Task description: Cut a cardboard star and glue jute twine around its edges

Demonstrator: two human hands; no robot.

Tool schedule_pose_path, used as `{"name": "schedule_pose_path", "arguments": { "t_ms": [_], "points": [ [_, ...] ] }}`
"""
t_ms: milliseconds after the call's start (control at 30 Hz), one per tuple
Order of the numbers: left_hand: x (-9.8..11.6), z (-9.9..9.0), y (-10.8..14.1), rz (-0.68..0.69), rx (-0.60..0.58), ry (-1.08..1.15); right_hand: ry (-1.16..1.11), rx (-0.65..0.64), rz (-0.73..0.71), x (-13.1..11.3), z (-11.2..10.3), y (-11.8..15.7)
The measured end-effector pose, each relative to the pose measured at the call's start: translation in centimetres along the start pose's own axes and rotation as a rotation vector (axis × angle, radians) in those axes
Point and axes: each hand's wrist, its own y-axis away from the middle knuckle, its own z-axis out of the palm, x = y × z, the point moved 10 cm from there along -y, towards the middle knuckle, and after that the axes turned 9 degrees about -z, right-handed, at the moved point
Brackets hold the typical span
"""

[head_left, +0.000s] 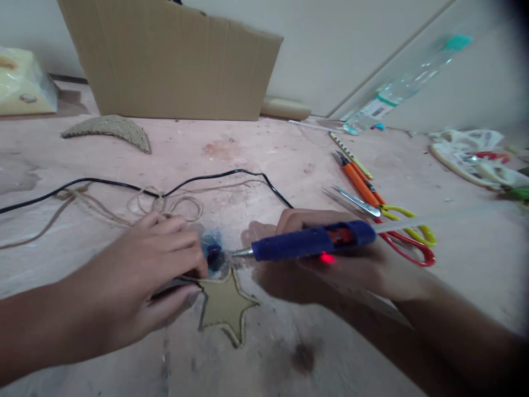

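A blue hot glue gun (297, 242) lies in my right hand (330, 270), which is closed around it. Its metal nozzle points left, close above the star's top point, and a red light glows on its underside. My left hand (165, 264) pinches the upper left point of a cardboard star (225, 303), whose edge is lined with twine. Loose jute twine (185, 207) lies in loops beyond my left fingers. A small dark blue object (214, 252) on a bluish patch sits between the nozzle and my left fingertips; its kind is unclear.
A black cord (215, 176) crosses the table behind my hands. Scissors (405, 231), an orange cutter (359, 182) and a pencil (351, 154) lie at right. Farther back are a twine-covered crescent (109, 129), a cardboard sheet (173, 66) and a plastic bottle (405, 88).
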Motion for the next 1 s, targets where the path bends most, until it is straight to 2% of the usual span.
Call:
{"name": "schedule_pose_path", "arguments": {
  "t_ms": [133, 300, 433, 733, 833, 1000],
  "points": [
    [-0.7, -0.3, -0.2, -0.08, -0.031, 0.054, -0.123, -0.024, 0.006, -1.0, 2.3, 0.2],
    [-1.0, -0.3, -0.4, -0.103, -0.036, 0.048, -0.103, -0.031, -0.156, -2.7, 4.1, 0.2],
    [-1.1, -0.1, -0.4, -0.106, -0.043, 0.058, -0.051, 0.001, -0.183, -2.9, 4.4, 0.2],
    [-1.1, -0.1, -0.3, -0.111, -0.039, 0.057, -0.016, -0.037, -0.183, -3.1, 4.7, 0.2],
    [-1.1, -0.1, -0.3, -0.111, -0.046, 0.071, -0.02, -0.02, -0.225, -3.3, 4.7, 0.1],
    [-1.1, -0.1, -0.3, -0.11, -0.038, 0.095, 0.057, -0.006, -0.207, -3.3, 4.8, 0.1]
  ]
}}
